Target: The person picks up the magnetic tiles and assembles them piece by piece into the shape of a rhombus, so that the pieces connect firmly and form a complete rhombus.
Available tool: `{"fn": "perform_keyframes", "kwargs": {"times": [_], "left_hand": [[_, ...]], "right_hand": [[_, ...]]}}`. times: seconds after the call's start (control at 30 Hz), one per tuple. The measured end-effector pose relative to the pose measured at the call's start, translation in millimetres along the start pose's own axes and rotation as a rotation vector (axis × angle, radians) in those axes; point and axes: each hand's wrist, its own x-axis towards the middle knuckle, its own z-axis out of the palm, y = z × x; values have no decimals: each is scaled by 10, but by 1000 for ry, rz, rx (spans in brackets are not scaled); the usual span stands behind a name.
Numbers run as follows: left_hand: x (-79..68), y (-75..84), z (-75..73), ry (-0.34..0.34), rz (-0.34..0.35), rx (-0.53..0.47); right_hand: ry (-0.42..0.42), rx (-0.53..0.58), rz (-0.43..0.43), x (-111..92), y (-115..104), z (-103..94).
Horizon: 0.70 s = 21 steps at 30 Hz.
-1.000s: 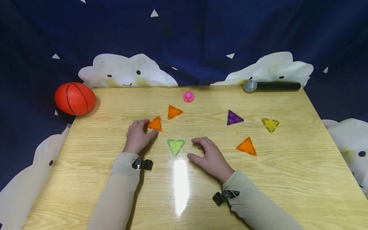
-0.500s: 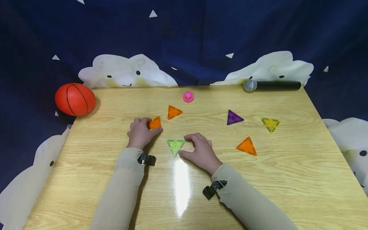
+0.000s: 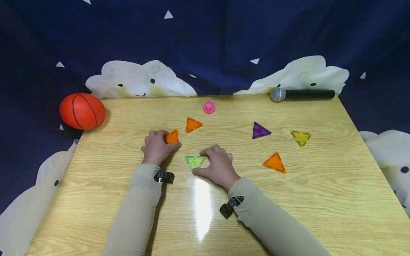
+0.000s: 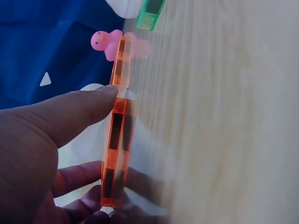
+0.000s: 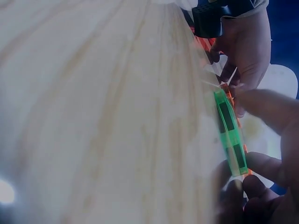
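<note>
Flat on the table lies an orange triangular magnetic tile, its left side partly covered by my left hand. In the left wrist view the thumb is at one corner of this orange tile and the fingers are at its other end, pinching it. My right hand pinches a light green triangular magnetic tile by its right side. Seen from the right wrist, the thumb and forefinger are at the two ends of the green tile. Another orange tile lies just beyond the left hand.
To the right lie a purple tile, a yellow tile and an orange tile. A pink toy duck and a microphone are along the far edge. A red ball sits at the far left corner.
My right hand has moved left to the green tile and now pinches it. The left hand has closed further over its orange tile; both tiles have hardly moved.
</note>
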Motion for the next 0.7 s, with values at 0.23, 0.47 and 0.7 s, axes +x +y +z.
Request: {"fn": "perform_keyframes", "kwargs": {"times": [0.23, 0.47, 0.7], "left_hand": [[-10, -6, 2, 5, 6, 3], [-12, -12, 17, 8, 10, 2], [-24, -10, -7, 20, 14, 2]], "right_hand": [[6, -21, 7, -7, -23, 5], [-4, -28, 33, -49, -14, -10], [6, 0, 52, -127, 3, -53]]}}
